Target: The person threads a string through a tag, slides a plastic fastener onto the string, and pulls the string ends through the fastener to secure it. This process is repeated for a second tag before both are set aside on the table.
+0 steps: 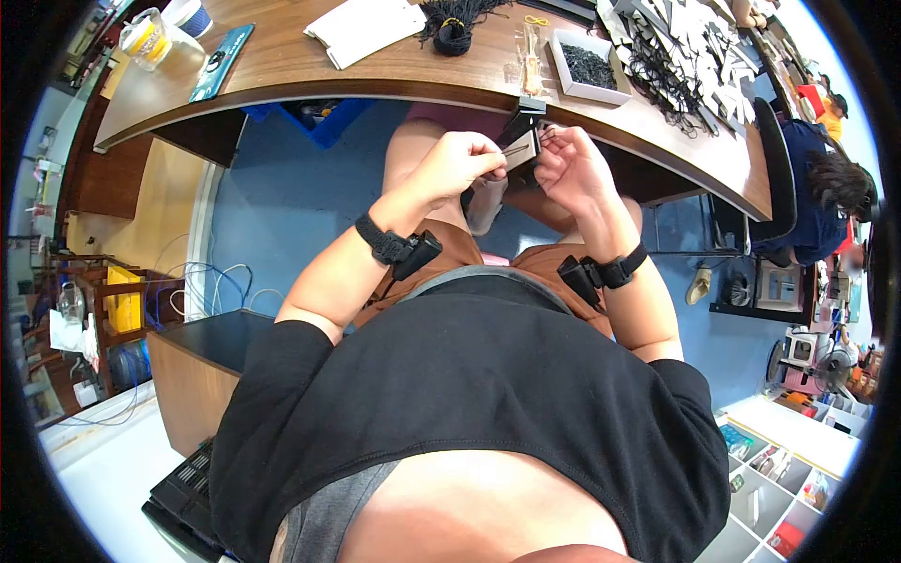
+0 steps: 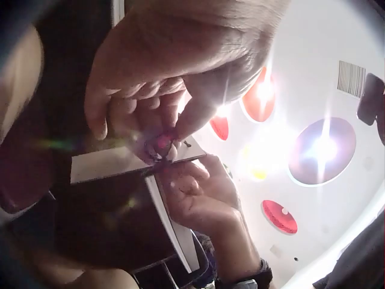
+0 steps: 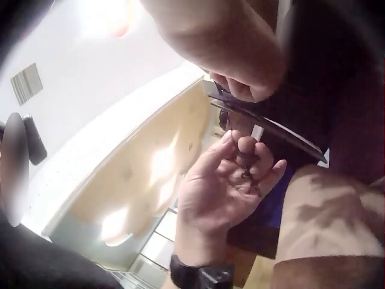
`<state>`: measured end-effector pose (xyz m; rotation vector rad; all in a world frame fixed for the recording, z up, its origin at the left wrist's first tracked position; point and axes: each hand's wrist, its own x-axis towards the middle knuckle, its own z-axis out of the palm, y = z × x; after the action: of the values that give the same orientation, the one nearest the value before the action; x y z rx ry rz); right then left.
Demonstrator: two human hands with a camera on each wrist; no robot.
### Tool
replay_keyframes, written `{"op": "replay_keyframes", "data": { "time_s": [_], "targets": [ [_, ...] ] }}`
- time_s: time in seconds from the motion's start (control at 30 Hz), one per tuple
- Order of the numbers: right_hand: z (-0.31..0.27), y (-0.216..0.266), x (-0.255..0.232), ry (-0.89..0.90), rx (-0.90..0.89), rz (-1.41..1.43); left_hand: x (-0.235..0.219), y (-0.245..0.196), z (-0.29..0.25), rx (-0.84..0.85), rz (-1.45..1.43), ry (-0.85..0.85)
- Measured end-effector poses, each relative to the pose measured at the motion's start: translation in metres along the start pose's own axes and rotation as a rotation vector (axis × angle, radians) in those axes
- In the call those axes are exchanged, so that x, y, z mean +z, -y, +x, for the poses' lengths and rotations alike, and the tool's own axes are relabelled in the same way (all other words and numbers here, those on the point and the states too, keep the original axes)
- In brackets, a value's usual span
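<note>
Over the lap in the head view, a pale card tag point(image 1: 519, 150) slants between the two hands, just below the table edge. My left hand point(image 1: 460, 167) pinches a thin black cord point(image 2: 160, 150) between thumb and fingertips at the card's face. The right hand point(image 1: 574, 171) has curled fingertips at the card's other side and pinches the cord close to its end. From the right wrist, the card point(image 3: 271, 129) shows nearly edge-on as a dark strip, with the left palm point(image 3: 216, 189) turned up below it. Fingers partly hide the cord.
A black clamp-like piece point(image 1: 531, 106) sits at the table edge above the hands. On the table lie a black cord bundle point(image 1: 453, 36), a white box point(image 1: 615, 94) of small black pieces, and heaped tags point(image 1: 690, 61). Another person point(image 1: 817, 188) is at the right.
</note>
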<state>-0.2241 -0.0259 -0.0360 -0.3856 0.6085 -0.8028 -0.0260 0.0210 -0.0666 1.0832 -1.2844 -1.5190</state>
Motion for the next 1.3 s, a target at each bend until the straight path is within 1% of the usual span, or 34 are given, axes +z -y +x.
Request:
{"op": "replay_keyframes", "data": {
  "time_s": [0.03, 0.07, 0.17, 0.2, 0.3, 0.33, 0.37, 0.4, 0.47, 0.5, 0.57, 0.6, 0.63, 0.67, 0.7, 0.8, 0.9, 0.93, 1.03, 1.07, 1.17, 1.2, 1.23, 1.27, 1.3],
  "targets": [
    [-0.003, 0.001, 0.001, 0.028, 0.04, 0.082, -0.003, -0.001, -0.002, 0.002, 0.003, 0.001],
    [-0.005, 0.003, -0.001, 0.058, 0.035, 0.156, -0.005, -0.004, -0.004, 0.003, 0.005, 0.001],
    [-0.004, 0.008, -0.016, 0.264, 0.147, 0.25, -0.012, -0.009, -0.01, -0.026, -0.038, -0.008],
    [-0.004, 0.007, -0.012, 0.361, 0.176, 0.297, -0.013, -0.014, -0.012, -0.036, -0.035, -0.012],
    [-0.017, 0.006, 0.003, 0.296, 0.186, 0.308, -0.01, -0.022, -0.014, -0.04, -0.053, -0.043],
    [-0.021, 0.007, 0.004, 0.336, 0.147, 0.238, -0.008, -0.025, -0.014, -0.043, -0.069, -0.052],
    [-0.017, 0.007, -0.004, 0.395, 0.116, 0.128, -0.006, -0.029, -0.012, -0.043, -0.083, -0.06],
    [-0.019, 0.01, 0.001, 0.351, 0.009, -0.112, -0.003, -0.034, -0.012, -0.054, -0.151, -0.082],
    [-0.027, 0.015, 0.009, 0.264, -0.173, -0.552, -0.004, -0.033, -0.008, -0.098, -0.321, -0.044],
    [-0.033, 0.016, 0.016, 0.234, -0.284, -0.814, -0.004, -0.033, -0.006, -0.121, -0.405, -0.024],
    [-0.041, 0.012, 0.035, 0.156, -0.507, -1.34, 0.011, -0.045, -0.006, -0.178, -0.523, -0.041],
    [-0.038, 0.008, 0.038, 0.2, -0.642, -1.471, 0.018, -0.049, -0.006, -0.207, -0.584, -0.049],
    [-0.041, 0.006, 0.044, 0.196, -0.663, -1.623, 0.016, -0.035, 0.002, -0.172, -0.618, 0.025],
    [-0.04, 0.004, 0.048, 0.163, -0.763, -1.763, 0.012, -0.022, 0.007, -0.15, -0.654, 0.073],
    [-0.039, 0.001, 0.048, 0.127, -0.854, -1.898, 0.013, -0.023, 0.005, -0.135, -0.693, 0.117],
    [-0.031, -0.003, 0.041, 0.045, -0.972, -1.971, 0.01, -0.037, 0.0, -0.315, -0.783, 0.186],
    [-0.029, -0.004, 0.04, 0.037, -0.991, -1.804, 0.011, -0.051, -0.008, -0.267, -0.775, 0.202],
    [-0.028, -0.005, 0.041, 0.017, -1.034, -1.773, 0.007, -0.051, -0.01, -0.257, -0.755, 0.222],
    [-0.04, 0.009, 0.053, -0.052, -0.651, -1.395, 0.001, -0.061, -0.019, 0.124, 0.062, -0.066],
    [-0.045, 0.017, 0.059, 0.002, -0.578, -1.266, 0.003, -0.056, -0.018, 0.254, 0.252, -0.194],
    [-0.052, 0.022, 0.069, 0.119, -0.372, -0.855, 0.02, -0.047, -0.014, 0.492, 0.317, -0.116],
    [-0.052, 0.023, 0.068, 0.134, -0.334, -0.844, 0.031, -0.046, -0.014, 0.446, -0.09, 0.088],
    [-0.051, 0.025, 0.066, 0.15, -0.298, -0.833, 0.032, -0.042, -0.015, 0.249, -0.158, 0.18],
    [-0.05, 0.028, 0.064, 0.166, -0.262, -0.822, 0.033, -0.043, -0.014, 0.239, -0.159, 0.189],
    [-0.048, 0.032, 0.062, 0.171, -0.453, -1.052, 0.034, -0.043, -0.013, 0.229, -0.16, 0.202]
  ]
}}
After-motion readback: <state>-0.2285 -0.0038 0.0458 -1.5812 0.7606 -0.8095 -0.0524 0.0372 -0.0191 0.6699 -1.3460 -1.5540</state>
